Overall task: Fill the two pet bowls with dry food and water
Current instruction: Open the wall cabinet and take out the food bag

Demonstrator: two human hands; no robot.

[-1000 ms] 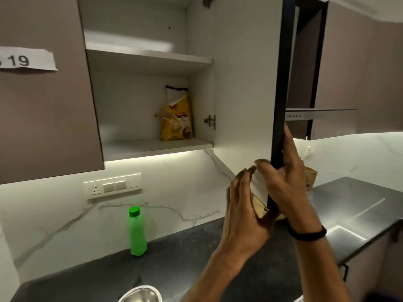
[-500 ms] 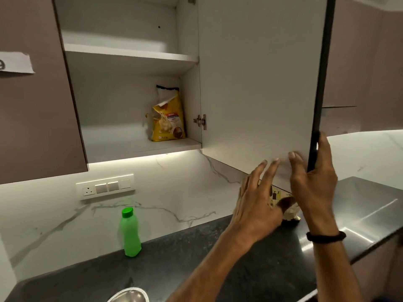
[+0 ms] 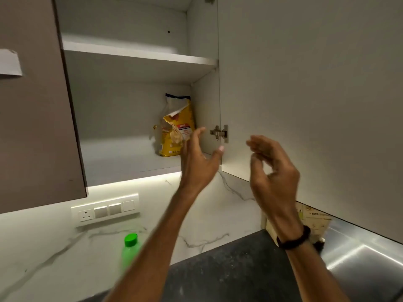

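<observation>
A yellow bag of dry pet food stands upright on the lower shelf of the open wall cabinet, against its right wall. My left hand is raised in front of the shelf edge, fingers apart, just right of and below the bag, holding nothing. My right hand hovers in front of the open cabinet door, fingers loosely curled and empty, off the door. A green water bottle stands on the counter below, partly behind my left forearm. No bowl is in view.
The open door hangs wide on the right over a dark counter and a steel surface. A paper packet stands behind my right wrist. A switch panel sits on the marble wall. A closed brown cabinet is at left.
My right hand let go of the door edge and moved left. My left hand rose toward the shelf and the food bag. The door stands fully open and the view has closed in on the cabinet.
</observation>
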